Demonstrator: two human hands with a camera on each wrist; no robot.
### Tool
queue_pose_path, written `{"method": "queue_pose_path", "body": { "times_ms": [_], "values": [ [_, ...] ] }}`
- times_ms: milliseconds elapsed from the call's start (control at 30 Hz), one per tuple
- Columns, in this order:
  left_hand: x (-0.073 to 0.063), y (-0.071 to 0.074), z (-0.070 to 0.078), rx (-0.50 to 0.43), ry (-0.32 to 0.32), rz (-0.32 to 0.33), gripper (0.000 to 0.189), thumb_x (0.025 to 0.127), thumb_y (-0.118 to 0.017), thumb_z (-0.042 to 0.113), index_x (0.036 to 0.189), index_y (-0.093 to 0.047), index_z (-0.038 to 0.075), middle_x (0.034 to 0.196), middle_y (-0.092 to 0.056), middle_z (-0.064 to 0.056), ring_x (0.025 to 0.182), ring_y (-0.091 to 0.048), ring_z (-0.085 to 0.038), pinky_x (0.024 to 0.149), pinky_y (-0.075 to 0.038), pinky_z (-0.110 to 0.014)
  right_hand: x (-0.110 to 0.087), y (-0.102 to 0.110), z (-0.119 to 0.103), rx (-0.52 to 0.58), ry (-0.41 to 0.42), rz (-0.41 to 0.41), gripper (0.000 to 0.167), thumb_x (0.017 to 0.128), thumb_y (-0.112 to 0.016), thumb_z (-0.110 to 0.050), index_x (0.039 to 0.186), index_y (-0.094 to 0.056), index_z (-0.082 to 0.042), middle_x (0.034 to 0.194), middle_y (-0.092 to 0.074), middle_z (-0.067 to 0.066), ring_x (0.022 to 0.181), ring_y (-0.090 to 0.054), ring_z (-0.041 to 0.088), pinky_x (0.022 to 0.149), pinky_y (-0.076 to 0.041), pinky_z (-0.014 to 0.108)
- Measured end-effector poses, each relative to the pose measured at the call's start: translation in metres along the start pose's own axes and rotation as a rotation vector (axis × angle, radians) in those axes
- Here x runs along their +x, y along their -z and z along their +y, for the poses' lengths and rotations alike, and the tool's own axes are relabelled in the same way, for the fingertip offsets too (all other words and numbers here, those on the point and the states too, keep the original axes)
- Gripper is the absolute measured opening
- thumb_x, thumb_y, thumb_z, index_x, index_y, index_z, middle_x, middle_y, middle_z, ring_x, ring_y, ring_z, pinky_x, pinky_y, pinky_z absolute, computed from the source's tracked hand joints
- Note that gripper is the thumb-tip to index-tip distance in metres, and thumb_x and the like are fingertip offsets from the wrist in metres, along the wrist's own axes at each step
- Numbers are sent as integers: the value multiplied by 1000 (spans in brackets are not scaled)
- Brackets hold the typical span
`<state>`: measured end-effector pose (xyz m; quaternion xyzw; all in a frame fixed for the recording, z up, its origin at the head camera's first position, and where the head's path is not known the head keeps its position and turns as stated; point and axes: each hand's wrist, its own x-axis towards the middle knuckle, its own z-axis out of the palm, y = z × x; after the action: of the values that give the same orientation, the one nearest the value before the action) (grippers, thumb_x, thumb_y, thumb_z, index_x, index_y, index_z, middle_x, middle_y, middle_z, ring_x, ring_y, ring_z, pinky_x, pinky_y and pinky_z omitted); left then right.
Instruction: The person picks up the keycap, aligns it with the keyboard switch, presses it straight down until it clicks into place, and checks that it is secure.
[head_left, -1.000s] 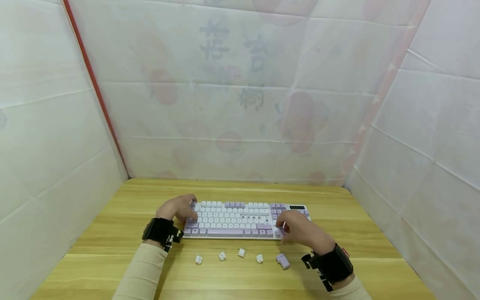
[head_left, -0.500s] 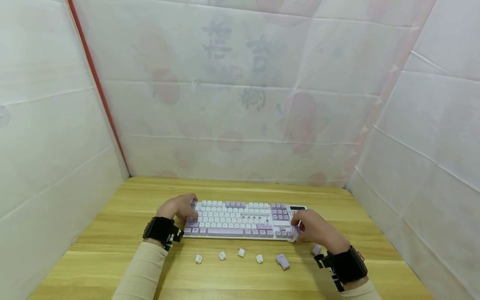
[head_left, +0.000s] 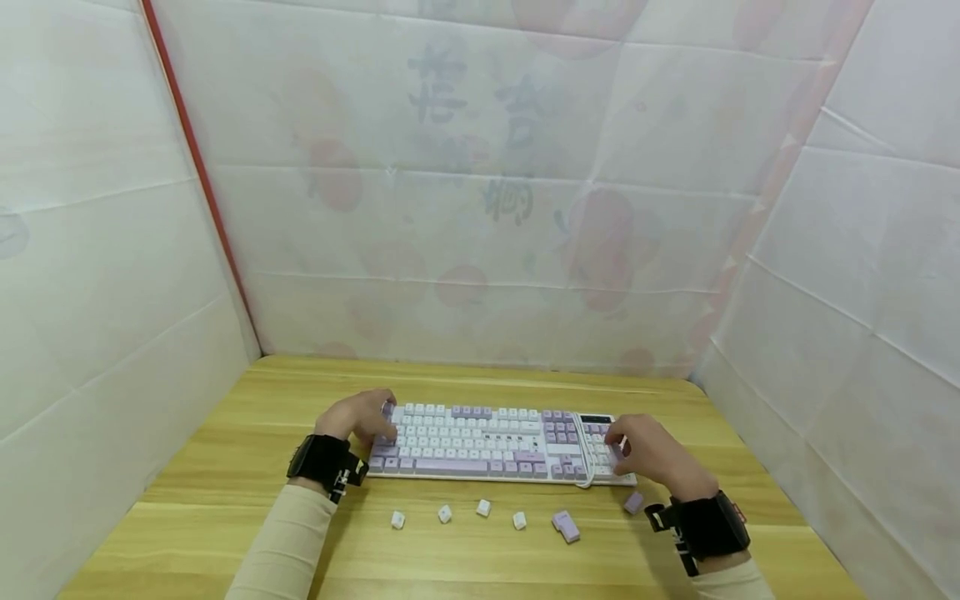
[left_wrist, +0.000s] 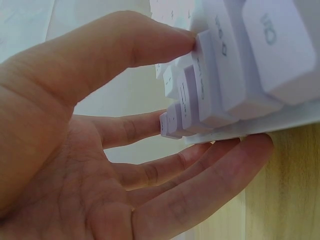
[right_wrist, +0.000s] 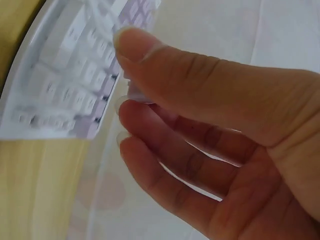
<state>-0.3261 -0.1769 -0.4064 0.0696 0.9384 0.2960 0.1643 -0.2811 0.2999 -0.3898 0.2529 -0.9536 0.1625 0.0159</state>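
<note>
A white and purple keyboard [head_left: 450, 442] lies on the wooden table. Its left end is gripped by my left hand [head_left: 356, 415]; in the left wrist view the thumb [left_wrist: 165, 42] presses on the keys while the other fingers sit along the side edge. Beside the number pad, my right hand [head_left: 652, 450] pinches a purple keycap [right_wrist: 137, 92] between thumb and fingers, just off the keyboard's right side. Several spots on the keyboard show bare switches, including dark gaps in the number pad's outer column. A white cable [head_left: 583, 450] lies across the keyboard's right part.
Several loose white keycaps, such as one white keycap [head_left: 397, 520], lie in front of the keyboard. Purple keycaps [head_left: 566, 527] lie nearer the right, with another purple keycap [head_left: 633, 502] below my right hand. White cloth walls [head_left: 480, 208] enclose the table's back and sides.
My right hand has moved right from over the arrow keys to the number pad's outer edge, uncovering the cable, the number pad and a loose purple keycap. My left hand stays in place.
</note>
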Motion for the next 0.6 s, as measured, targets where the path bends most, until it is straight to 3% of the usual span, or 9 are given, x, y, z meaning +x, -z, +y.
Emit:
{"method": "queue_pose_path", "body": {
  "times_ms": [300,600],
  "values": [
    [1,0,0,-5,0,-13,62,81,-77,11,136,-51,3,120,-60,-15,81,-60,-25,67,-51,-33,-1,-3,20,-13,-55,-8,29,68,-85,7,95,-76,0,91,-72,9,74,-61,16,66,-51,30],
    [1,1,-1,-7,-12,-8,66,82,-78,13,141,-50,3,131,-57,-19,84,-60,-25,70,-50,-35,0,-11,36,-84,-47,14,29,64,-89,2,89,-74,-4,84,-69,3,79,-62,22,70,-51,35]
  ]
}}
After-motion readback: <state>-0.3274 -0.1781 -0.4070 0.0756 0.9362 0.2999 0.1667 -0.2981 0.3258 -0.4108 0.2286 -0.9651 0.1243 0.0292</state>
